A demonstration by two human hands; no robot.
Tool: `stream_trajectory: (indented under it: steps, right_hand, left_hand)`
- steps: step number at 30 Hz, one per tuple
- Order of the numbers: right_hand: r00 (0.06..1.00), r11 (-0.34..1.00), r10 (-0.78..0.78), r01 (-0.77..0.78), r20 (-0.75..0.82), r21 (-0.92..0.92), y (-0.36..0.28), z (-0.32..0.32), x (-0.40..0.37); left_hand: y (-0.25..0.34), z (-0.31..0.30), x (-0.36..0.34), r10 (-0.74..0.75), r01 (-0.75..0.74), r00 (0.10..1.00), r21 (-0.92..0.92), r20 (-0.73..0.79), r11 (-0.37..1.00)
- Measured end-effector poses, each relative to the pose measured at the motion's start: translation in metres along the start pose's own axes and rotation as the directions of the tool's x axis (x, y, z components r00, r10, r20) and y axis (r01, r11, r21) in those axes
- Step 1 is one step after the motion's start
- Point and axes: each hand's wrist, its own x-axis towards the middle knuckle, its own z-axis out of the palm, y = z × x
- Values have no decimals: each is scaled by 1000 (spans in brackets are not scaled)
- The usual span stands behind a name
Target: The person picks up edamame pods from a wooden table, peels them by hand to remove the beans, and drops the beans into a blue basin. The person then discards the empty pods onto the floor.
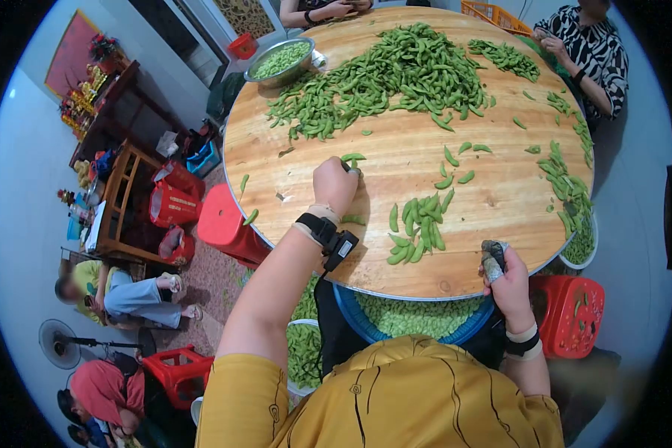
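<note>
My left hand (pixel 334 187) reaches over the round wooden table (pixel 306 168), its fingers closed at a green soybean pod (pixel 353 157). Another pod (pixel 353 219) lies beneath that wrist. At the table's near edge, my right hand (pixel 509 287) is curled, with grey wrapping around its thumb and finger; what it holds, if anything, I cannot make out. Between the hands lies a small group of pods (pixel 422 226), with several loose ones farther off. Below the edge, against my body, a blue basin (pixel 349 306) contains shelled pale green beans (pixel 418 316).
A large heap of pods (pixel 418 71) covers the table's far part, beside a metal bowl of shelled beans (pixel 280 60). More pods (pixel 564 187) line the right edge. Red stools (pixel 228 220) (pixel 579 317) flank the table. Two people (pixel 593 56) (pixel 325 11) sit across from me.
</note>
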Motion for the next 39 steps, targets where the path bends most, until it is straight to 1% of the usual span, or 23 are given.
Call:
stream_trajectory:
  steps: [8, 10, 14, 16, 17, 19, 20, 21, 22, 24, 25, 26, 27, 29, 30, 31, 32, 33, 34, 35, 36, 37, 39]
  right_hand:
    - [1000, 1000, -20, 20, 2, -17, -1, 0, 0]
    - [1000, 1000, -18, 18, 3, -13, -1, 0, 0]
    - [1000, 1000, -16, 16, 5, -8, 0, 0, 2]
    - [1000, 1000, -24, 24, 7, -14, 1, -2, 1]
    - [1000, 1000, -21, 21, 12, -6, 2, -2, 1]
    - [999, 999, -34, 34, 19, -2, 4, -2, 2]
    - [999, 999, -41, 41, 18, -11, 5, -2, 3]
    - [999, 999, -42, 43, 18, -21, 4, -3, 3]
    - [1000, 999, -25, 25, 15, -20, 2, -2, 2]
    - [999, 999, -37, 38, 22, -17, 1, -2, 1]
    - [999, 999, -46, 46, 26, -9, 1, -2, 1]
    - [998, 999, -51, 52, 25, -10, 2, -2, 2]
    - [998, 998, -59, 59, 25, -6, 4, -3, 1]
    - [996, 997, -80, 80, 28, -9, 4, -4, 1]
    - [997, 997, -75, 76, 27, -33, 4, -4, 0]
    - [997, 996, -72, 73, 23, -57, 4, -4, 0]
    - [997, 997, -77, 78, 23, -29, 4, -3, 0]
    - [995, 995, -94, 94, 20, -31, 4, -4, 0]
    - [996, 996, -87, 87, 19, -27, 5, -4, 0]
    - [997, 997, -72, 72, 17, -22, 5, -3, 0]
    - [997, 997, -76, 76, 10, -19, 4, -2, 0]
    - [997, 997, -79, 79, 8, -22, 4, -2, -1]
    - [996, 996, -92, 92, 13, -17, 6, -2, -1]
  left_hand:
    - [7, -9, -3, -18, 17, 998, 18, 52, 1000]
    - [10, -13, -6, -63, 61, 994, 20, 88, 998]
    - [20, -22, -14, -74, 74, 996, 5, 45, 997]
    - [23, -21, -18, 0, 6, 986, -34, 167, 999]
    - [26, -20, -22, 5, 2, 987, -41, 160, 999]
    - [37, -22, -32, 94, -44, 935, -151, 343, 988]
    - [39, -19, -34, 91, -16, 918, -192, 385, 981]
    - [40, -17, -32, 95, -20, 922, -199, 375, 980]
    - [41, -15, -33, 106, -26, 914, -203, 392, 979]
    - [33, -2, -31, 117, -32, 905, -208, 409, 978]
    - [24, 8, -28, 211, -182, 890, -111, 403, 977]
    - [16, 18, -24, 304, -328, 862, -11, 405, 945]
    - [20, 14, -25, 308, -331, 862, -12, 402, 943]
    - [29, 5, -25, 105, -72, 899, -93, 426, 993]
    - [30, 3, -26, 110, -76, 903, -97, 415, 992]
    - [30, 1, -28, 168, -164, 882, -47, 440, 985]
    - [33, -1, -27, 227, -256, 857, 1, 462, 967]
    - [35, -2, -28, 239, -266, 861, -2, 450, 964]
    - [37, -3, -29, 142, -123, 899, -72, 413, 990]
    - [39, -3, -30, 36, 23, 920, -146, 391, 989]
    - [42, -9, -30, 6, 76, 900, -171, 436, 982]
    - [42, -7, -31, 10, 74, 901, -176, 434, 982]
    - [36, 1, -31, 32, 30, 942, -177, 335, 984]
